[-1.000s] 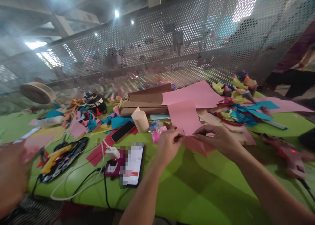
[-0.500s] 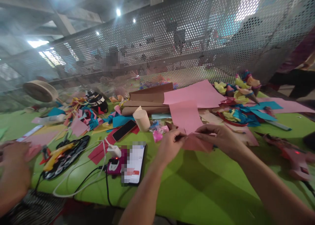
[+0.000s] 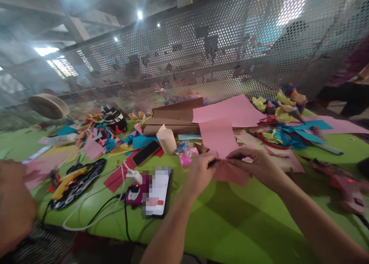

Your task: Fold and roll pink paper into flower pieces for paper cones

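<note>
Both my hands pinch one small piece of pink paper (image 3: 230, 173) just above the green table (image 3: 230, 225). My left hand (image 3: 201, 171) grips its left corner with closed fingers. My right hand (image 3: 255, 164) pinches the top edge from the right, thumb and fingers pressed together. The paper hangs down between the hands and touches the table. A larger pink sheet (image 3: 217, 135) lies right behind the hands.
A lit phone (image 3: 157, 192) and a purple device (image 3: 134, 194) with cables lie left of my hands. A paper cone (image 3: 166, 140), a dark phone (image 3: 145, 153), brown card rolls (image 3: 173, 117), paper scraps and a pink glue gun (image 3: 343, 183) surround them. Another person's hand (image 3: 14, 206) is at far left.
My hands shifted slightly while working the pink piece, which has turned and now hangs lower. The other person's hand at the left moved nearer to the camera.
</note>
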A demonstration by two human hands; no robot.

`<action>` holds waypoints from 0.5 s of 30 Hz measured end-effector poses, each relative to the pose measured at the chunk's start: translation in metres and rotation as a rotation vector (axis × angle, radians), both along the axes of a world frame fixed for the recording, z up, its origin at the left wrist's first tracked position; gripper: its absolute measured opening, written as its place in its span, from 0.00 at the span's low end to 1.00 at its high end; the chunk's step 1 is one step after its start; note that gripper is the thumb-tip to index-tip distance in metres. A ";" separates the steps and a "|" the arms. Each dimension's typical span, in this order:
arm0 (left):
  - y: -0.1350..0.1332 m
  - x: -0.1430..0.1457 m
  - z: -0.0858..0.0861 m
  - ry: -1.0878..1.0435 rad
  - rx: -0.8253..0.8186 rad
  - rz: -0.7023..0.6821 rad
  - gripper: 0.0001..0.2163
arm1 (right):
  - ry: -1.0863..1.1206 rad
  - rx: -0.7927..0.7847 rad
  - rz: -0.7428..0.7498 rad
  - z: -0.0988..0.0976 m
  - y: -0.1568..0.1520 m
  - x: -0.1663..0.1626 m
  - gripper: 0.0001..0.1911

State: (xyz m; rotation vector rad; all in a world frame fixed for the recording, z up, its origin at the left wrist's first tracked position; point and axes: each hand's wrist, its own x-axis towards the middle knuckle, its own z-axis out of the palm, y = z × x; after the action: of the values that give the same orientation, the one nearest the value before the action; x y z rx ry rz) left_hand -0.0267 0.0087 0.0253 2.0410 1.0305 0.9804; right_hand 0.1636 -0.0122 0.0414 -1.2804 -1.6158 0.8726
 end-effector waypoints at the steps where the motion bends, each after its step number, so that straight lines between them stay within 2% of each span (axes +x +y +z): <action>1: 0.000 0.000 0.000 0.004 0.003 -0.002 0.09 | 0.001 -0.003 -0.003 0.000 0.000 0.000 0.22; 5: 0.000 0.000 0.001 0.009 0.001 -0.011 0.10 | 0.034 -0.032 -0.003 -0.002 0.001 -0.001 0.23; 8: 0.000 0.000 0.000 -0.002 -0.005 0.019 0.11 | 0.040 0.002 -0.029 -0.006 0.003 0.001 0.22; 11: 0.001 0.000 -0.002 -0.105 -0.077 0.042 0.10 | 0.065 0.018 -0.114 -0.010 0.005 0.004 0.22; 15: 0.004 -0.001 -0.005 -0.271 -0.167 0.075 0.10 | 0.228 -0.050 -0.147 -0.012 0.007 0.008 0.22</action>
State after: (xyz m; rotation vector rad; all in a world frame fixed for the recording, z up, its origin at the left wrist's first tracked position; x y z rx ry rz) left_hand -0.0277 0.0124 0.0206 1.6909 1.0119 1.1336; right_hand 0.1714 -0.0054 0.0294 -1.2676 -1.3127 0.9363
